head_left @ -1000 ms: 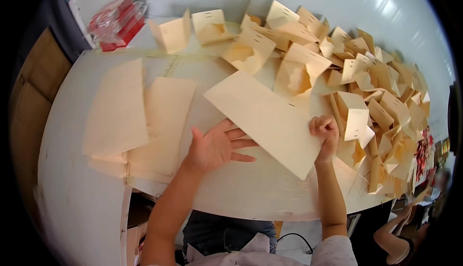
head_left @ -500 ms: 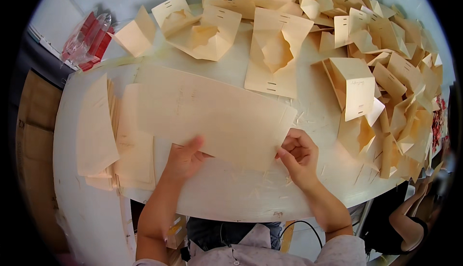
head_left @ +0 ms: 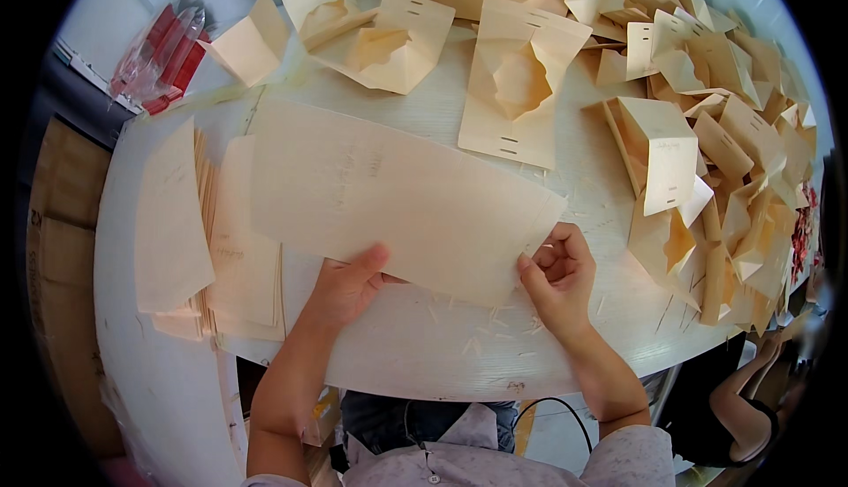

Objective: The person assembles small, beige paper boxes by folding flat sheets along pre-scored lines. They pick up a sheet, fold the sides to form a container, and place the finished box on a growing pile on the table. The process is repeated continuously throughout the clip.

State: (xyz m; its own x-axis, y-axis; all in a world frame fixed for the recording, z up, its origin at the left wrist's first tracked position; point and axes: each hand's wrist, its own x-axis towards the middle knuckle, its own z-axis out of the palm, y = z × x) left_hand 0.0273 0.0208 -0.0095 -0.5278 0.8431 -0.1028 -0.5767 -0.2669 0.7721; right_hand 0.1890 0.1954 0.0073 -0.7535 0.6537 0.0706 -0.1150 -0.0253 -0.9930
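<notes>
Since the earlier frame both hands have slid toward the near edge of the thin wood sheet (head_left: pixel 397 200), which now lies broader across the table (head_left: pixel 415 363) w/ its long side running left-right. Left hand (head_left: pixel 347 286) grips the sheet's near edge, thumb on top, fingers under. Right hand (head_left: pixel 556 277) pinches the near right corner, fingers curled. Sheet sits mid-table, lifted slightly at the near side. Left of it: stack of flat sheets (head_left: pixel 212 240). Right & beyond: folded wood boxes (head_left: pixel 662 151) piled up, another folded box (head_left: pixel 521 81) just past the sheet. Far left: red-and-clear plastic pack (head_left: pixel 163 54).
</notes>
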